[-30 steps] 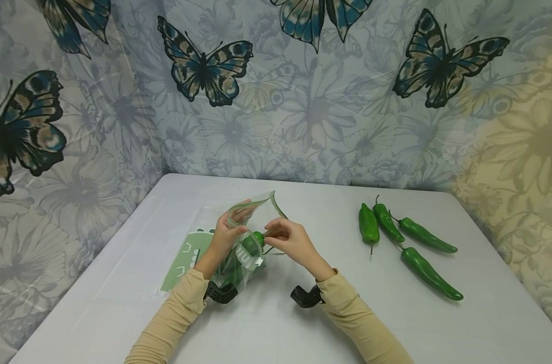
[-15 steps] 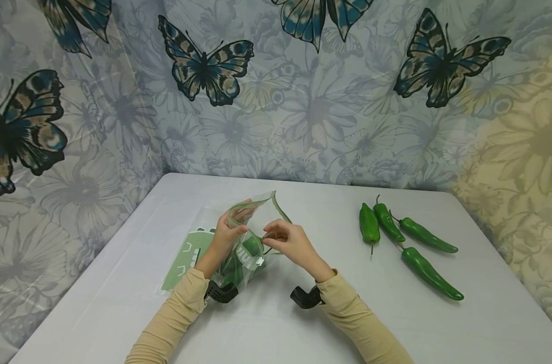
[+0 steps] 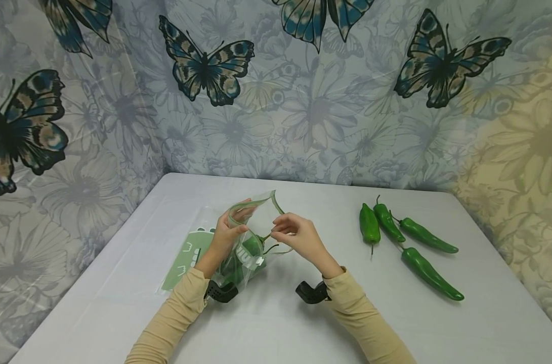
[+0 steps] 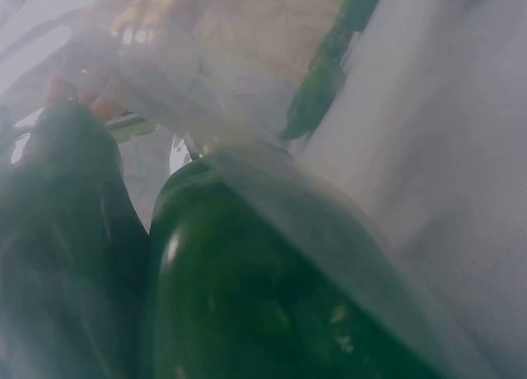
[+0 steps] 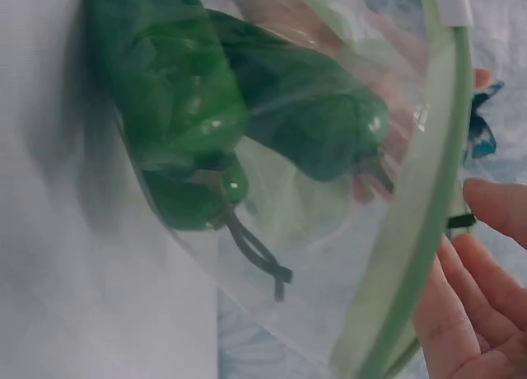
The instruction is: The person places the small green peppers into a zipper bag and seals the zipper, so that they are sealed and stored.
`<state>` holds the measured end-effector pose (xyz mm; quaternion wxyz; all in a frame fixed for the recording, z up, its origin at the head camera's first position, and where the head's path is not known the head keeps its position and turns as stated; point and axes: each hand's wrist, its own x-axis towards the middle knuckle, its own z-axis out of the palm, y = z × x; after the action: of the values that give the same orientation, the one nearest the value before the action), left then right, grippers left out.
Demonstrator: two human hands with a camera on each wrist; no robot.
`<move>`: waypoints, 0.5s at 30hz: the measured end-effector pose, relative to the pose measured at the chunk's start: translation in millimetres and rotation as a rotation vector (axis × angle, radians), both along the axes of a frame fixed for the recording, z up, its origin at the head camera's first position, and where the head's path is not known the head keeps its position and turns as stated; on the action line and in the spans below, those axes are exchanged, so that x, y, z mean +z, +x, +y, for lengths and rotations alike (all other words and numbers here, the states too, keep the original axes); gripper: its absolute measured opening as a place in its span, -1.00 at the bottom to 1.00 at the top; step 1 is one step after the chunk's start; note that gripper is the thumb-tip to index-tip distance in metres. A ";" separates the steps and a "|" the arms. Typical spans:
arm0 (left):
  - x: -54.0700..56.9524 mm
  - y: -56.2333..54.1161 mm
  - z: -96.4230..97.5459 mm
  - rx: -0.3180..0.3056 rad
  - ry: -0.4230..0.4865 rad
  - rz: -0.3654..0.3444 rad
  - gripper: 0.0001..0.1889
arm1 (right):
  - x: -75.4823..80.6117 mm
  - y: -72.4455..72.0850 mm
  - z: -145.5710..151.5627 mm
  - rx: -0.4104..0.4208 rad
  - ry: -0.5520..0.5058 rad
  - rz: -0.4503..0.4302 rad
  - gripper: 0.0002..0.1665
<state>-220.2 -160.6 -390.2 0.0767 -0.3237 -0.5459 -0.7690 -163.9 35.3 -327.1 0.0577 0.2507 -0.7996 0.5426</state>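
My left hand (image 3: 224, 236) grips the side of a clear zip bag's green-edged mouth (image 3: 258, 201). The bag stands wide at the top, with several green peppers (image 5: 181, 91) inside, seen through the plastic. One pepper (image 3: 252, 245) points its stem up and out toward the mouth. Just right of that stem is my right hand (image 3: 298, 237), thumb and fingers loosely bent and apart from each other. In the right wrist view its fingers (image 5: 449, 321) lie just beyond the bag's green rim. Through the left wrist view's hazy plastic, a large pepper (image 4: 247, 288) fills the foreground.
Several long green peppers (image 3: 432, 273) lie loose on the right side of the white table (image 3: 330, 328). Flat plastic with a green print (image 3: 184, 260) lies left of the bag. A butterfly-patterned cloth (image 3: 303, 126) hangs behind the table.
The pepper at the bag's mouth has sunk lower into the bag. My right hand has let go of its stem and drawn back slightly to the right; my left hand stays put.
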 end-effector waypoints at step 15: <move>-0.1 -0.5 -1.0 -0.021 0.007 0.010 -0.22 | -1.2 -5.2 6.2 0.194 0.003 -0.083 -0.78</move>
<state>-220.7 -161.7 -390.3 0.0724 -0.3330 -0.5393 -0.7701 -169.1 41.5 -328.3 -0.0287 0.3044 -0.7741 0.5544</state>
